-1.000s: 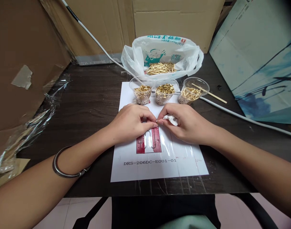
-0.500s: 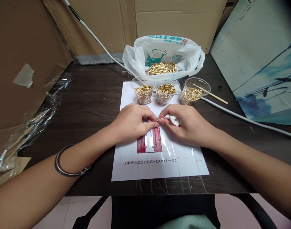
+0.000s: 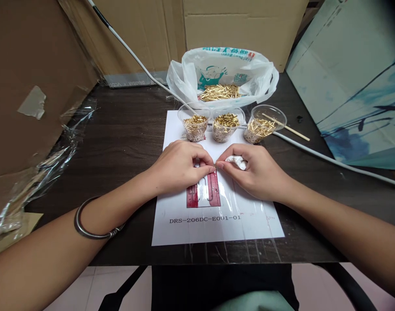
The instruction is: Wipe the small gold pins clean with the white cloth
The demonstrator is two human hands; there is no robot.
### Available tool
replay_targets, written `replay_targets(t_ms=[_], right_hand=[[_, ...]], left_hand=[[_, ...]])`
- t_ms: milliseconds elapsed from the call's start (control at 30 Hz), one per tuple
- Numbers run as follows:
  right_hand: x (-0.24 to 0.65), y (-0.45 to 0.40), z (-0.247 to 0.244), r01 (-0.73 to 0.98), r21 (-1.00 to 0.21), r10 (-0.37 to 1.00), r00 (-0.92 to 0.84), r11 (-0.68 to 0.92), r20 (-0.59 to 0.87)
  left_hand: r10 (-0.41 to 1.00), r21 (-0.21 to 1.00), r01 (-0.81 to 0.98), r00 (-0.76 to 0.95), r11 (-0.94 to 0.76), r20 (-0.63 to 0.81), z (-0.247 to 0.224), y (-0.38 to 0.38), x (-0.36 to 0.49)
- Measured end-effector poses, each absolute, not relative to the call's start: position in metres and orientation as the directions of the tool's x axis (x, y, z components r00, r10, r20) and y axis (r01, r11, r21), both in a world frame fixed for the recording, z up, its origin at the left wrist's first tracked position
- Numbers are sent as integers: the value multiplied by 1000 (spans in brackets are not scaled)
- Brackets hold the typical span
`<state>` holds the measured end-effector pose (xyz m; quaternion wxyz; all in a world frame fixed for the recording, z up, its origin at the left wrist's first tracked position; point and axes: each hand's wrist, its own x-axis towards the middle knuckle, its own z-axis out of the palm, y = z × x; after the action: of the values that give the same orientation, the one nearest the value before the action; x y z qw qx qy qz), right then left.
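My left hand [image 3: 186, 167] and my right hand [image 3: 256, 169] meet fingertip to fingertip over a white printed sheet [image 3: 178, 235]. Between the pinched tips is a tiny gold-coloured metal pin [image 3: 215, 166], mostly hidden by the fingers. The right palm also keeps a crumpled white tissue [image 3: 237, 162] under its curled fingers. Below the fingertips, a red and white picture [image 3: 213, 194] is printed on the sheet. Just beyond the hands stand three clear plastic cups: a left cup [image 3: 195, 134], a middle cup [image 3: 222, 134] and a right cup [image 3: 254, 137], each holding small gold pieces.
Behind the cups, a white plastic bag [image 3: 181, 80] lies open with many gold pins inside. A wooden stick [image 3: 296, 133] rests in the right cup. A white cable [image 3: 340, 163] crosses the dark table [image 3: 119, 129]. Cardboard [image 3: 243, 39] walls in the back.
My right hand has shifted slightly right and down, its fingertips drawing a little away from the left ones. My left hand has stayed nearly still.
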<state>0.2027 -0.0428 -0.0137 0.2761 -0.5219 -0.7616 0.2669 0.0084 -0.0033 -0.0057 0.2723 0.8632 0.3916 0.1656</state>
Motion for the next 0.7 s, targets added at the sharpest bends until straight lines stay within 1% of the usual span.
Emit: replay_targets(t_ms=[400,567,700], right_hand=[[200,-42,-12,625,-689,924,-331,368,194],[200,-43,-10,630,-689,927,-331,358,179],[199,-44,-10,639,-670,920,-338,378,198]], left_hand=[[758,610,571,648,-549,76,-5,-2,8],[756,608,571,650,-551,74,-5,-4,7],[758,601,574,647,-556,82,-5,-4,7]])
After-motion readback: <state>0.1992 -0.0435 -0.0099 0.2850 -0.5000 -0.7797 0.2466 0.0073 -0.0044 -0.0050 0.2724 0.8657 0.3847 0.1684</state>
